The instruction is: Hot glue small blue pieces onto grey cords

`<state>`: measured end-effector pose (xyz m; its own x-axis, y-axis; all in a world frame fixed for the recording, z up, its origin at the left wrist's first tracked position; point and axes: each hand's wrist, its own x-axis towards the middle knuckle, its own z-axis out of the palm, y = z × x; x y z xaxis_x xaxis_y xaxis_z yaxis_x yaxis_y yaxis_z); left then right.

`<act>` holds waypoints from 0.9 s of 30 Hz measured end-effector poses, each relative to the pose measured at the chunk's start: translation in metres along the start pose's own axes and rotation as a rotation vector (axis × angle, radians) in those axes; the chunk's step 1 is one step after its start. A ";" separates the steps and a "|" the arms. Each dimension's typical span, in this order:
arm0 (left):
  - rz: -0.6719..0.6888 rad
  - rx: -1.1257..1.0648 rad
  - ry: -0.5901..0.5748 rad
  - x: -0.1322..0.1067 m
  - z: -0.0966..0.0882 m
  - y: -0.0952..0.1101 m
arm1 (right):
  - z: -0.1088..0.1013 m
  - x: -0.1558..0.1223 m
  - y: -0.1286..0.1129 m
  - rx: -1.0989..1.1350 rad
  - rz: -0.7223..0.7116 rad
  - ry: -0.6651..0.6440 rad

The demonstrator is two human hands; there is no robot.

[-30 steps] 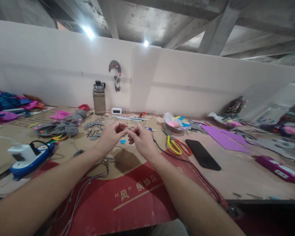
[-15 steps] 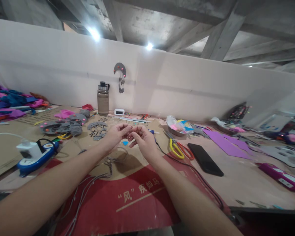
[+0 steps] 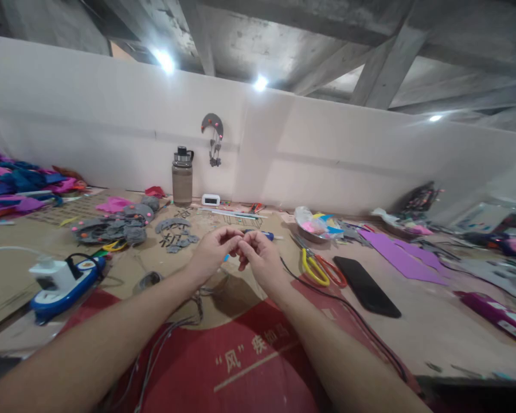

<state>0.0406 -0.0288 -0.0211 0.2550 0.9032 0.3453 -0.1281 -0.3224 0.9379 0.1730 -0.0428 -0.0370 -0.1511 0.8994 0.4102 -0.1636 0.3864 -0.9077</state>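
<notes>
My left hand (image 3: pixel 217 249) and my right hand (image 3: pixel 258 252) meet above the middle of the cardboard sheet. Thumbs and fingertips of both are pinched together, and whatever is between them is too small to make out. Grey cords (image 3: pixel 193 310) lie below my hands and trail toward the front edge over the red part of the cardboard (image 3: pixel 258 367). Just beyond my left hand are grey felt cut-outs (image 3: pixel 178 235). A scrap of blue (image 3: pixel 226 258) shows between the hands.
Scissors with yellow and red handles (image 3: pixel 316 269) and a black phone (image 3: pixel 365 287) lie on the right. A blue power strip (image 3: pixel 69 289) sits left, a water bottle (image 3: pixel 182 178) behind. Farther right are a bowl of scraps (image 3: pixel 313 232), purple felt (image 3: pixel 402 255) and a magenta tool (image 3: pixel 496 315).
My hands stay pinched together, with the fingers shifted slightly and the knuckles more curled. The whole view has moved a little, so things appear slightly lower and farther right.
</notes>
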 end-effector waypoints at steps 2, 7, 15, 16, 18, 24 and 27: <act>-0.067 -0.197 -0.045 -0.002 0.003 -0.002 | -0.001 -0.001 0.001 0.060 -0.005 -0.037; -0.159 -0.365 -0.088 -0.003 0.003 -0.008 | -0.002 0.001 0.005 0.153 -0.006 -0.060; -0.048 0.033 -0.001 0.002 -0.005 -0.005 | -0.001 0.005 0.005 -0.104 -0.015 0.016; -0.029 0.085 0.002 0.002 -0.006 -0.004 | -0.002 0.005 0.005 -0.123 -0.010 0.026; 0.011 0.185 0.020 0.001 -0.007 -0.001 | -0.003 0.006 0.005 -0.156 -0.010 0.040; 0.087 0.386 0.051 0.001 -0.014 -0.001 | -0.006 0.006 0.000 -0.248 -0.024 0.033; 0.159 0.520 0.021 0.003 -0.018 0.003 | -0.007 0.007 0.000 -0.281 -0.019 -0.027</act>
<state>0.0233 -0.0218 -0.0175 0.2510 0.8359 0.4882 0.3288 -0.5480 0.7691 0.1789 -0.0353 -0.0350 -0.1772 0.8871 0.4262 0.1094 0.4481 -0.8872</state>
